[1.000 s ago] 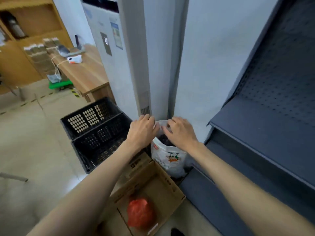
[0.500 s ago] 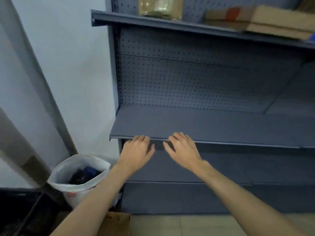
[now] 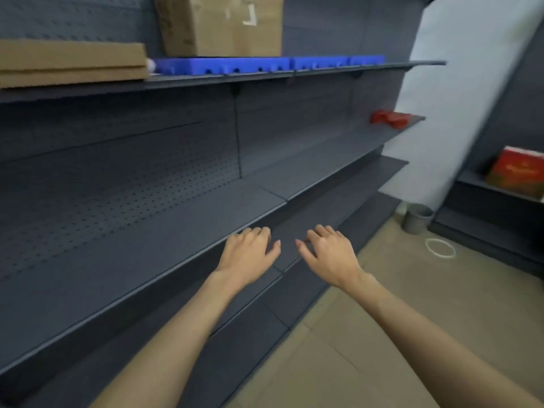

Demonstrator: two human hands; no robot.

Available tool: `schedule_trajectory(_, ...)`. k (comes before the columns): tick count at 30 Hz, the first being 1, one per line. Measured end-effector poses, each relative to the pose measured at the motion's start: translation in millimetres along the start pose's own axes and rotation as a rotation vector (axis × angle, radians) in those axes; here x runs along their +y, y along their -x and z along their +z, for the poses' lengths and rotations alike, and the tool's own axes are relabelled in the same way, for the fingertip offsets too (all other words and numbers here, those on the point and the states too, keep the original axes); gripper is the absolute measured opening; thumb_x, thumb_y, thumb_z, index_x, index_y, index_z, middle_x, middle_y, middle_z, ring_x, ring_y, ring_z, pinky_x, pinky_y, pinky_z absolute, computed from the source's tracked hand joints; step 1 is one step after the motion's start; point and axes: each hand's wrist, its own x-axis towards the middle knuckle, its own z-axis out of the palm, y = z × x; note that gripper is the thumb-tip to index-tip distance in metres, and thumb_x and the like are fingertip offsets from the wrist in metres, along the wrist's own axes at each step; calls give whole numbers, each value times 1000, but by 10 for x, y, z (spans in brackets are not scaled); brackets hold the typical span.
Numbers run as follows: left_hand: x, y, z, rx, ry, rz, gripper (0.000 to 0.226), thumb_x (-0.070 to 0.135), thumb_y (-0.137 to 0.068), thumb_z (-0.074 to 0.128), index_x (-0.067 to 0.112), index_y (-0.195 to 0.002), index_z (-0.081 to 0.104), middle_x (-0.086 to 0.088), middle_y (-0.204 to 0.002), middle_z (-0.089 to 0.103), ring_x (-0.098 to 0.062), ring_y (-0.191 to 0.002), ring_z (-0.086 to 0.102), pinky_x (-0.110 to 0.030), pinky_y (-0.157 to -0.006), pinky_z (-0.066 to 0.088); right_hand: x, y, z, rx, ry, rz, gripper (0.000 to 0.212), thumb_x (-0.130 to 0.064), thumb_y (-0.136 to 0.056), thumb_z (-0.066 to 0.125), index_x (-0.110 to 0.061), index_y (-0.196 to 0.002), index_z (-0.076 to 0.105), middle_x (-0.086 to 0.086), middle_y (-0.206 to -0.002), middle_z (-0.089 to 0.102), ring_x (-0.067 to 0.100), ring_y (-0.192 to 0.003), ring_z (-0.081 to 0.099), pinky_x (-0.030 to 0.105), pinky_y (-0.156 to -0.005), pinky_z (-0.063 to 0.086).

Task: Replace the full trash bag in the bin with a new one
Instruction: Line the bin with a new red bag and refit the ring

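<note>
- Left hand [image 3: 248,251] and right hand [image 3: 329,254] hover before the dark shelf [image 3: 164,240], fingers loosely apart, holding nothing.
- No trash bag is in view; a small grey bin [image 3: 416,221] stands far right.
- A full bag is likely soft and saggy; gather its rim.

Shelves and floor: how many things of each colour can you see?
Brown: 2, cardboard box and flat cardboard
Blue: 1, row of blue trays
Red: 2, red packet and red box
Grey: 1, grey bin
White: 1, white ring
Total: 7
</note>
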Motion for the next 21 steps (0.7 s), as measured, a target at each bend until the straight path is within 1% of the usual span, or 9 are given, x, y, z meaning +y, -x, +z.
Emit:
schedule_trajectory(2, 452, -342, 192, -27, 1, 88, 36, 47, -97, 38, 17, -99, 58, -2, -100, 69, -24, -96, 63, -37, -76, 47, 563, 130, -92, -13, 38, 98, 45, -51, -96, 37, -15, -83, 61, 4, -86, 64, 27, -90, 61, 38, -76, 47)
schedule_trajectory(5, 1150, -792, 441, -55, 22, 206, 37, 48, -97, 37, 17, -100, 58, -1, -100, 69, -24, -96, 62, -37, -76, 46, 1327, 345, -234, 7, 58, 223, 50, -54, -94, 30, -16, -79, 59, 4, -83, 63, 27, -87, 61, 37, -74, 46)
schedule_trajectory(7, 1606, -1065, 563, -64, 49, 279, 38, 49, -97, 37, 18, -100, 58, -1, -100, 69, -23, -96, 62, -37, -76, 46, 1795, 476, -297, 0, 82, 300, 49, -54, -95, 33, -16, -82, 61, 4, -85, 63, 27, -89, 61, 37, -75, 47)
schedule_trajectory(9, 2047, -1317, 662, -69, 81, 347, 38, 49, -98, 36, 18, -99, 57, 0, -98, 68, -22, -95, 62, -37, -76, 45, 2225, 601, -326, -1, 99, 377, 47, -53, -96, 36, -16, -85, 63, 4, -86, 64, 26, -90, 61, 36, -76, 46)
schedule_trajectory(12, 2626, -1636, 798, -82, 102, 432, 39, 49, -98, 36, 17, -101, 58, 0, -100, 68, -22, -96, 61, -38, -78, 46, 2755, 732, -353, 2, 130, 458, 53, -56, -94, 30, -17, -83, 64, 3, -85, 65, 26, -89, 62, 35, -74, 46)
schedule_trajectory(13, 2787, -1731, 854, -91, 100, 455, 39, 49, -98, 35, 17, -101, 57, -1, -100, 68, -22, -97, 60, -38, -79, 47, 2906, 758, -362, 3, 138, 479, 54, -56, -93, 29, -17, -82, 64, 3, -85, 65, 26, -89, 63, 35, -74, 46)
schedule_trajectory(16, 3137, -2014, 1024, -143, 113, 490, 39, 49, -98, 34, 17, -102, 56, -1, -101, 67, -22, -97, 60, -40, -80, 47, 3327, 780, -380, -7, 142, 533, 47, -53, -96, 35, -17, -83, 63, 4, -87, 66, 27, -92, 63, 36, -73, 45)
schedule_trajectory(21, 3424, -2419, 1337, -204, 99, 505, 39, 49, -99, 32, 18, -105, 55, 0, -105, 67, -22, -97, 62, -40, -78, 47, 3852, 690, -349, -42, 158, 584, 44, -51, -97, 36, -16, -84, 61, 6, -90, 68, 28, -93, 64, 35, -71, 44)
